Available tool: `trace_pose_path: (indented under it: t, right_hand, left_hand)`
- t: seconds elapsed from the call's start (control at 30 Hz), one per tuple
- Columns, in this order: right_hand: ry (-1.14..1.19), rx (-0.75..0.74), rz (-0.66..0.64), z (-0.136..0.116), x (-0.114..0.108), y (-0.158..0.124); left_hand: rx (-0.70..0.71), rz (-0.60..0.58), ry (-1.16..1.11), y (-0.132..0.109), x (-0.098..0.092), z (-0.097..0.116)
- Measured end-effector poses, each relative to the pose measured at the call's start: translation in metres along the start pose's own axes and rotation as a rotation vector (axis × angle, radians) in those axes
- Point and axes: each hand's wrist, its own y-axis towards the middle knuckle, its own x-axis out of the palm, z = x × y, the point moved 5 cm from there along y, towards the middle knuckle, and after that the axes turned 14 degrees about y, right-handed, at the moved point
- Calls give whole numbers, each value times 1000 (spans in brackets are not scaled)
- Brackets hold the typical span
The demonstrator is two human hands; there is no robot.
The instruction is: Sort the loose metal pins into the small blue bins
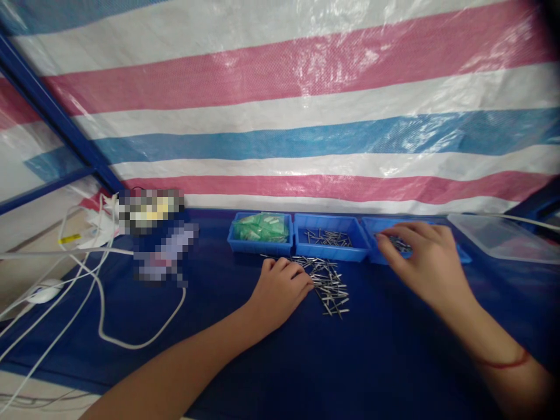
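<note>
- Counted: one left hand (277, 291), one right hand (426, 256), three blue bins (331, 252), one pile of metal pins (331, 286).
- Pile: left hand's three o'clock, touching fingertips (310, 284); right hand's nine.
- Left fingers curled, right thumb and forefinger narrowed above rightmost bin (378, 254); holding cannot be told.
- Bins bound pile at twelve; tabletop (332, 367) extends toward six.

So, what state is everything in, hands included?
Left bin: open, holding green plastic
Middle bin: open, partly filled with pins
Right bin: open, partly hidden
Pin pile: loose, spread out
White cables: loose, crossing
Blurred things: unclear
Left hand: curled against the pile
Right hand: curled at the right bin
</note>
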Motion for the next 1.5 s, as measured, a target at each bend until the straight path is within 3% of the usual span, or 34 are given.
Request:
trace_pose_path:
  t: [0.17, 0.3, 0.57, 1.13, 1.33, 1.5]
  right_hand:
    - [119, -115, -147, -58, 25, -5]
    - [222, -144, -284, -76, 39, -12]
    - [291, -176, -395, -83, 53, -19]
    - [333, -160, -432, -85, 60, -22]
    - [421, -102, -449, -88, 62, -24]
    - [514, 15, -354, -85, 55, -22]
  left_hand:
    - [-10, 14, 21, -1, 0, -1]
    - [-4, 10, 46, -1, 1, 0]
    - [-32, 19, 101, 0, -1, 1]
    - [-80, -44, 63, -2, 0, 1]
    - [-96, 26, -76, 0, -4, 0]
    - [-129, 34, -246, 1, -7, -4]
